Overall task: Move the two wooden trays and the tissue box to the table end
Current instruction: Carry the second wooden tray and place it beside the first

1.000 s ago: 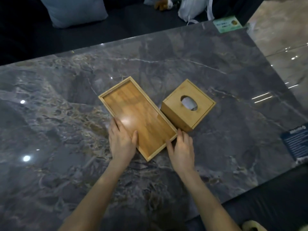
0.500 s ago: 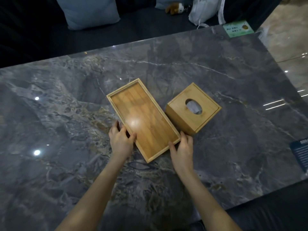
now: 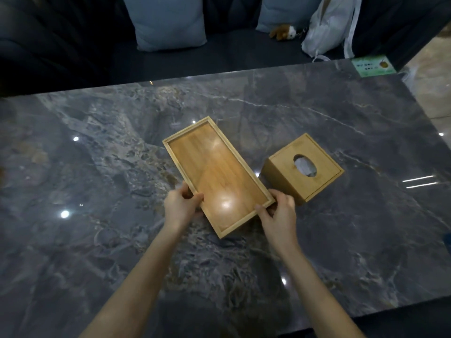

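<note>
Shallow wooden tray [image 3: 217,176] — glossy, rectangular, gripped by both hands

Single view, head-mounted wide-angle camera. It looks forward and steeply down onto the grey marble desk [image 3: 317,113] from the near long edge. Both forearms enter from the bottom of frame and reach toward centre, so the working area sits close below the lens. The far desk edge runs across the upper third; beyond it, a dark sofa with a pale cushion [image 3: 168,23]. Edges bow slightly from lens distortion.
</note>
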### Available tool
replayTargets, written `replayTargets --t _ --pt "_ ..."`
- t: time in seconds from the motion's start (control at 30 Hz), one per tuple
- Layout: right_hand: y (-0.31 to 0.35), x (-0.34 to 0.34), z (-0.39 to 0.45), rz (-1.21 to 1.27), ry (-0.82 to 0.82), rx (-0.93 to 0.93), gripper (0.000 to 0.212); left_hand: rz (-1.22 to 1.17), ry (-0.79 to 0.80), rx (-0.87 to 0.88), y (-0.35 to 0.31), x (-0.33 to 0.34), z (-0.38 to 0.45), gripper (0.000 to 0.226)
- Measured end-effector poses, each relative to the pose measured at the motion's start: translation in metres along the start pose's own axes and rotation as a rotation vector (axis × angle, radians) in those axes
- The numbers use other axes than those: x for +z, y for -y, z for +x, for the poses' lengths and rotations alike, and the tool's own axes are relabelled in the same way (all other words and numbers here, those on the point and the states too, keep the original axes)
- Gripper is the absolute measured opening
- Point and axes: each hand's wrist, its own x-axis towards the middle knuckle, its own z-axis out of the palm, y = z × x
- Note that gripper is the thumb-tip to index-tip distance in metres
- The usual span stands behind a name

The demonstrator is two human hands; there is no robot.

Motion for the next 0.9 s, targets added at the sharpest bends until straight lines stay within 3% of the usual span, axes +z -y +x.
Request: replayTargets --t 0.13,0.27,0.4,0.5,0.67,0.9 --pt "0.015 0.012 -0.006 0.07 -0.001 -0.073 0.032 -0.151 -0.031 -0.006 0.001 -0.033 -0.002 0.028" --pt "0.037 0.033 -0.016 0.316 0.059 -0.09 0.022 -0.221 -0.047 0.068 0.004 -0.08 -0.007 0.04" --pt "0.061 0.062 -0.033 0.405 0.119 -0.089 0.014 -0.23 -0.069 0.139 0.014 -0.134 -0.012 0.03" --pt "0.076 0.086 -0.05 0.416 0.2 -0.091 0.017 -0.251 -0.067 0.129 0.026 -0.174 -0.013 0.041" --pt "0.095 0.135 -0.084 0.435 0.304 -0.089 0.031 -0.214 -0.07 0.167 0.056 -0.238 -0.02 0.039" --pt "0.102 0.202 -0.124 0.36 0.401 -0.11 0.035 -0.172 -0.025 0.126 0.099 -0.31 -0.015 0.049"
